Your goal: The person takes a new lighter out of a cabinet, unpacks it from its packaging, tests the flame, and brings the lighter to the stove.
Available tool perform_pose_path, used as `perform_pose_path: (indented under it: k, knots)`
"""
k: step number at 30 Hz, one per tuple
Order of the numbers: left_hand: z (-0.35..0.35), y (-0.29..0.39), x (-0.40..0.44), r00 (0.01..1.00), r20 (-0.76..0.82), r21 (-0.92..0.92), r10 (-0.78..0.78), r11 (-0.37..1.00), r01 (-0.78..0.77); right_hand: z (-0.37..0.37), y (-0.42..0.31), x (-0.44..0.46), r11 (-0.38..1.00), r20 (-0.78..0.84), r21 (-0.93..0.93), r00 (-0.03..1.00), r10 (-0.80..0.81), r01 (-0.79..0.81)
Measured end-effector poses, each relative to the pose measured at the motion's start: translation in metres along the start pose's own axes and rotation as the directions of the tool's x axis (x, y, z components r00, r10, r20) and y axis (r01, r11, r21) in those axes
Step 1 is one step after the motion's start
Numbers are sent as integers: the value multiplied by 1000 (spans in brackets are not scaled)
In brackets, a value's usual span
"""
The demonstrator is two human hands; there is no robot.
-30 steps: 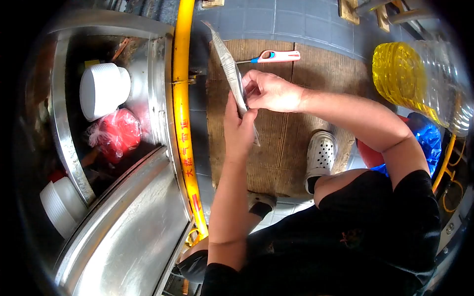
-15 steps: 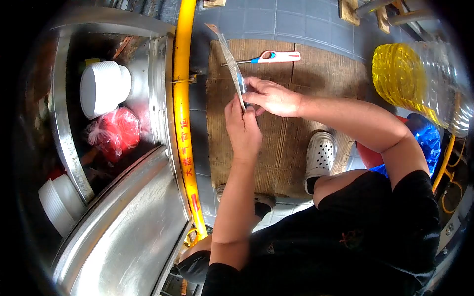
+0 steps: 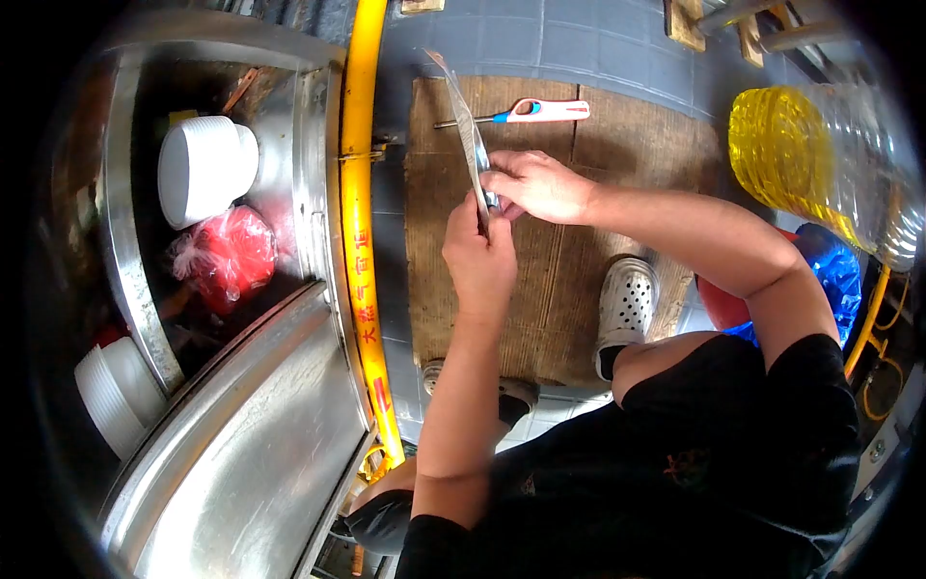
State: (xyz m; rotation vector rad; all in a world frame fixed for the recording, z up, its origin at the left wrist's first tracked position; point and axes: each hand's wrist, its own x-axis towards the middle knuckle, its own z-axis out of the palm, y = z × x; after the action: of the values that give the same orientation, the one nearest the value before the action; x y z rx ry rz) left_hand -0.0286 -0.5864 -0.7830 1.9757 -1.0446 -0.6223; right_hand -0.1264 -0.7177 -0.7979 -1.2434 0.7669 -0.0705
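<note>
Left of the yellow pipe [image 3: 356,203] I had stacked white bowls [image 3: 201,172] and a clear bag of something red [image 3: 236,256]; right of it lay brown cardboard [image 3: 559,314] and, much farther right, a bottle of yellow liquid [image 3: 783,145].

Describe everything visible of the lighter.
The lighter is long-necked: a thin, dark, metal-looking rod, a blue section, and a pale handle with reddish edging and a finger opening near the blue. The handle looks like plastic. No flame shows. It lies flat on the brown mat, rod toward the picture's left, handle toward the right. The raised flat sheet hides a bit of the rod; only the mat appears to touch the lighter.
</note>
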Motion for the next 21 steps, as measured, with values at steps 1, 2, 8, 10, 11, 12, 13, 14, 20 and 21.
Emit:
perform_pose_path:
  k: [1,2,8,10,11,12,13,14,20,21]
  knots:
    - [1,-2,1,1000,-1,-19,-16,1000,16,0,-2,0,999,-15,-31,1000,-24,24]
    - [1,-3,2,999,0,-38,-32,999,32,0,-3,-1,997,-30,-62,998,-48,46]
    - [5,-13,0,1000,11,17,15,1000,-15,-8,1,4,933,32,-340,993,-116,120]
    - [3,-5,1,999,45,6,-2,1000,2,-8,1,4,952,38,-288,995,-94,101]
    - [2,-2,0,998,61,1,-11,1000,11,-8,2,4,962,48,-256,995,-85,95]
    - [1,-3,-1,995,81,-17,-64,998,66,-8,1,4,971,58,-225,995,-77,88]
    - [0,-5,-2,988,102,-34,-117,992,121,-9,2,5,970,74,-228,995,-68,83]
    - [0,-7,-2,978,123,-50,-169,983,176,-11,3,5,970,89,-231,994,-59,78]
    - [-5,-8,-4,979,131,-10,-154,988,157,-11,14,8,991,141,-109,988,-68,84]
    - [-5,-7,-4,984,120,-4,-133,991,134,-11,16,8,994,145,-87,988,-58,71]
